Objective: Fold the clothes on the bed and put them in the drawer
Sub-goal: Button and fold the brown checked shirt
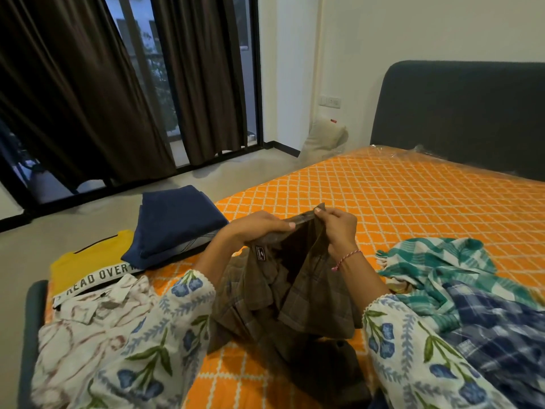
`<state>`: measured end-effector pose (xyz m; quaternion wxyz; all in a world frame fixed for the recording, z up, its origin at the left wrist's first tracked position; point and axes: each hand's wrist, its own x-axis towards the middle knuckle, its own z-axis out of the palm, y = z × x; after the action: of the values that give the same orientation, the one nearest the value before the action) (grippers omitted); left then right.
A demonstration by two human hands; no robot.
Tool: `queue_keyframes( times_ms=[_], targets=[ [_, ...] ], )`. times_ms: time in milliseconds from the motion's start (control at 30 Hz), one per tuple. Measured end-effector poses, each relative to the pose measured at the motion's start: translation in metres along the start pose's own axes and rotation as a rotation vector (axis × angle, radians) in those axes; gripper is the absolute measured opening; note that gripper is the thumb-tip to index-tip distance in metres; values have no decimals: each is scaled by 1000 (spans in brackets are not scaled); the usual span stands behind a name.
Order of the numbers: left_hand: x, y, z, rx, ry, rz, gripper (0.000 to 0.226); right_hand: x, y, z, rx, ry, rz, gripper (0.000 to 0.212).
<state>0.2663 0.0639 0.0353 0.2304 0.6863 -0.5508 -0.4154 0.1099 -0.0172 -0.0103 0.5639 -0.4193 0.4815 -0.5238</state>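
Both hands held a brown checked shirt [283, 290] up over the orange bed [413, 196] — the left hand [259, 227] curled round its top edge, the right hand [336, 224] pinching the same edge between thumb and fingers. To the left lay a folded navy garment [174, 222], a yellow shirt [85, 264] and a white patterned shirt [97, 317]; to the right, a teal checked cloth [436, 267] and a blue checked one [495, 329] lay crumpled.

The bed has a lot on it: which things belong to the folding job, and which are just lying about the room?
Part of the job: brown checked shirt held by both hands, folded navy garment, yellow T-shirt, white patterned shirt, teal checked cloth, blue checked cloth.

Just there: curtains, headboard, pillow.
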Motion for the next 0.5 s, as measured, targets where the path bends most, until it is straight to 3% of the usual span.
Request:
queue_keyframes(
  times_ms=[100, 200, 233, 500],
  targets=[
    [8, 2, 8, 11, 90, 7, 39, -5, 8, 3, -60, -46, -10, 25],
    [21, 1, 29, 166, 431, 188, 6, -13, 10, 5, -44, -125, 44, 21],
    [23, 2, 36, 165, 483, 237, 4, -15, 10, 5, -36, -144, 48, 20],
    [27, -13, 73, -11, 547, 174, 12, -26, 8, -1, -6, -181, 57, 20]
  ],
)
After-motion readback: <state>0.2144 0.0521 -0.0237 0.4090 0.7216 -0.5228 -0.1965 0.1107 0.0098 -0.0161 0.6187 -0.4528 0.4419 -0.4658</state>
